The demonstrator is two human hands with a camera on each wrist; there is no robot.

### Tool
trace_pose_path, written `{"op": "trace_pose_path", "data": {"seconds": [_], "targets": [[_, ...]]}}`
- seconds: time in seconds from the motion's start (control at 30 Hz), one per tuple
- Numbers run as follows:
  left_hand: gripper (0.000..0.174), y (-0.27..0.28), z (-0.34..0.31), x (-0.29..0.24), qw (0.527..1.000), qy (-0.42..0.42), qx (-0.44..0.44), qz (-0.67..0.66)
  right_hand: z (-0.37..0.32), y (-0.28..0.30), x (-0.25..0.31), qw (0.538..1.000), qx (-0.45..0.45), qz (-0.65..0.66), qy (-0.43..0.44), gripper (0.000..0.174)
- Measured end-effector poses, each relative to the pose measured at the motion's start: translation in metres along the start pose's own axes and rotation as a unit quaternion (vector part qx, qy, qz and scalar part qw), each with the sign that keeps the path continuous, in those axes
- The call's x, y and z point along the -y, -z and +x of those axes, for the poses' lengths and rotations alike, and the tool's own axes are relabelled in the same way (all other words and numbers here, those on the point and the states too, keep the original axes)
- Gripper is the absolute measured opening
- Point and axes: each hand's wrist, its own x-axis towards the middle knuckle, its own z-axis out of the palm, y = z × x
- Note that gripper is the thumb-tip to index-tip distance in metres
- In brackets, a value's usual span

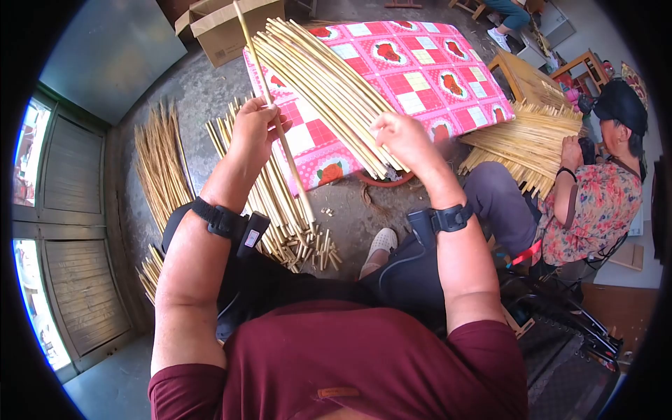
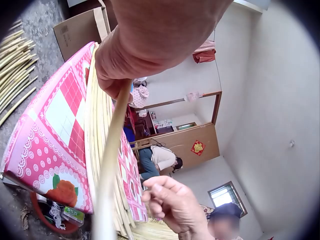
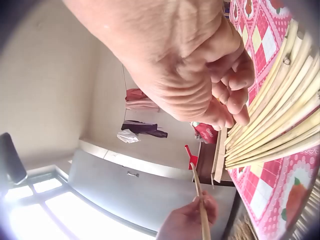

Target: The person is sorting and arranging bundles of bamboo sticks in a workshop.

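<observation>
My left hand grips a long, pale, peeled stick that stands tilted, its upper end rising past the cardboard box and its lower end by my knees. In the left wrist view the stick runs down from the curled fingers, blurred close to the camera. To the right, my right hand is raised near the ends of a bundle of similar sticks, its fingers loosely bent with nothing visible in them. The bundle lies across a low table with a pink, rose-patterned cover.
More sticks and short cut pieces lie left of my legs, beside a brown bundle of thin stalks. A cardboard box stands behind. At right a seated person is beside another stick pile. A reddish basin sits below the table edge.
</observation>
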Motion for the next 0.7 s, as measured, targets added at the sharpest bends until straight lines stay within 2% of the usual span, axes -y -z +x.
{"op": "trace_pose_path", "data": {"seconds": [0.1, 0.27, 0.37, 0.57, 0.7], "targets": [[0.006, 0.004, -0.005, -0.004, 0.999, -0.013, -0.003, -0.035, -0.016, -0.021, 0.010, 0.978, -0.002, -0.206, 0.013, 0.014], [0.007, 0.012, -0.011, -0.012, 0.998, -0.009, 0.013, -0.054, -0.015, -0.043, 0.008, 0.940, 0.027, -0.336, 0.059, 0.014], [0.008, 0.019, -0.011, -0.013, 0.999, -0.006, 0.009, -0.047, -0.010, -0.053, 0.009, 0.926, 0.029, -0.375, 0.028, 0.019], [0.007, 0.022, -0.022, -0.022, 0.998, 0.003, -0.029, -0.053, -0.001, -0.068, 0.011, 0.925, 0.049, -0.374, 0.034, 0.019], [0.004, 0.033, -0.018, -0.020, 0.998, 0.011, -0.007, -0.054, 0.003, -0.073, 0.017, 0.919, 0.066, -0.386, 0.035, 0.019]]}}
